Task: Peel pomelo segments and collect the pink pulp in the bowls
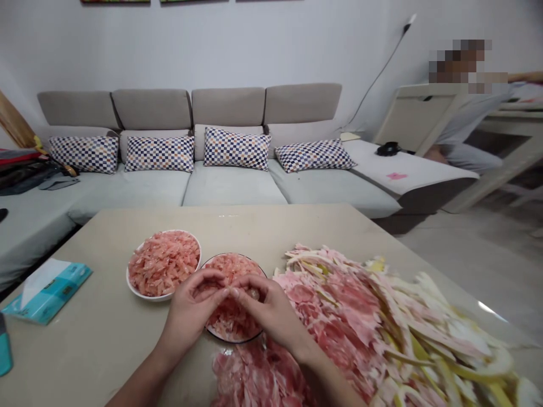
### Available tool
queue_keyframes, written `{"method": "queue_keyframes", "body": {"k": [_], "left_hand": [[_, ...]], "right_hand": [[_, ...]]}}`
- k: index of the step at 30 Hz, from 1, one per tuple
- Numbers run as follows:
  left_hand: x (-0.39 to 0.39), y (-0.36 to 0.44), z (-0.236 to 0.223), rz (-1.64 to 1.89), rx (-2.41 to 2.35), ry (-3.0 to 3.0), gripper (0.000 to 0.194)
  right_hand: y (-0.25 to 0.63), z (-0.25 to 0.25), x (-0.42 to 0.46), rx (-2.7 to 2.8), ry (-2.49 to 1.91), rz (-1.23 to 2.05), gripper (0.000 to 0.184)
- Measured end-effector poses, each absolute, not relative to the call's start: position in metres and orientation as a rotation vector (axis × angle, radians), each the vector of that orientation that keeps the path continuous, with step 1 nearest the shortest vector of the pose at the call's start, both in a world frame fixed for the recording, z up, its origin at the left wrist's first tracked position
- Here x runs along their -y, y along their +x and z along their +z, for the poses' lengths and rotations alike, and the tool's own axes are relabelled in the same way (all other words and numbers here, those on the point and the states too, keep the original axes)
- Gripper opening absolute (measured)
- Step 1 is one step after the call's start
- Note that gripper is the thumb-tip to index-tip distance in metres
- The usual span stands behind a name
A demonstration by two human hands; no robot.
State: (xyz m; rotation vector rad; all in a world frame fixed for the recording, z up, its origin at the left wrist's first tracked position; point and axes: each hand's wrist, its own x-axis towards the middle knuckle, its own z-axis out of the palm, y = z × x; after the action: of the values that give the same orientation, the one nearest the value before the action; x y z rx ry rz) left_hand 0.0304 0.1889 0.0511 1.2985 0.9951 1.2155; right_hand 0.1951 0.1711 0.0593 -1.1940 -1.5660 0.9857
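My left hand (pixel 195 308) and my right hand (pixel 271 311) meet above a dark-rimmed bowl (pixel 235 341) of pink pomelo flesh (pixel 231 264). Thumbs and forefingers are pinched together, tip to tip. Whatever lies between them is too small and hidden to make out. Left of this bowl stands a white bowl (pixel 136 292) heaped with pomelo flesh (pixel 166 261). Pink pomelo membranes (pixel 326 308) spread to the right of my right hand, and more pink skins (pixel 254 376) lie below the bowl, partly behind my right forearm.
Pomelo peel strips (pixel 441 333) cover the right of the table (pixel 237 217). A blue tissue pack (pixel 48 291) lies at left, near a teal object (pixel 4 347) at the edge. A sofa (pixel 233 183) with checkered cushions stands behind. At far right a person (pixel 462 135) sits by another table.
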Motion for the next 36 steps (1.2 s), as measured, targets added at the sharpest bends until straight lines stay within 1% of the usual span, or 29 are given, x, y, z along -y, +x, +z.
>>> {"method": "queue_keyframes", "body": {"k": [7,12,16,18,21,24,27,31,36], "left_hand": [[-0.182,0.043,0.048,1.333,-0.959,1.203,0.016],[-0.175,0.052,0.039,1.508,-0.929,1.212,0.01],[-0.172,0.053,0.033,1.621,-0.903,1.33,0.009],[-0.172,0.053,0.034,1.589,-0.885,1.225,0.01],[-0.175,0.051,0.038,1.396,-0.838,0.883,0.016],[-0.179,0.048,0.042,1.235,-0.765,0.637,0.023],[-0.179,0.045,0.043,1.202,-0.75,0.615,0.026],[-0.176,0.045,0.043,1.252,-0.843,0.772,0.025],[-0.187,0.039,0.039,1.322,-1.028,1.158,0.02]], "right_hand": [[0.191,0.057,-0.17,1.433,-1.194,1.025,0.027],[0.186,0.052,-0.172,1.286,-1.14,1.167,0.036],[0.182,0.049,-0.17,1.174,-1.06,1.297,0.038],[0.181,0.049,-0.17,1.126,-1.027,1.375,0.038],[0.18,0.048,-0.169,1.073,-1.006,1.439,0.037],[0.18,0.048,-0.169,1.119,-1.023,1.367,0.037],[0.18,0.049,-0.169,1.183,-1.059,1.288,0.036],[0.18,0.049,-0.17,1.209,-1.101,1.176,0.033],[0.188,0.048,-0.173,1.26,-1.219,0.964,0.037]]}}
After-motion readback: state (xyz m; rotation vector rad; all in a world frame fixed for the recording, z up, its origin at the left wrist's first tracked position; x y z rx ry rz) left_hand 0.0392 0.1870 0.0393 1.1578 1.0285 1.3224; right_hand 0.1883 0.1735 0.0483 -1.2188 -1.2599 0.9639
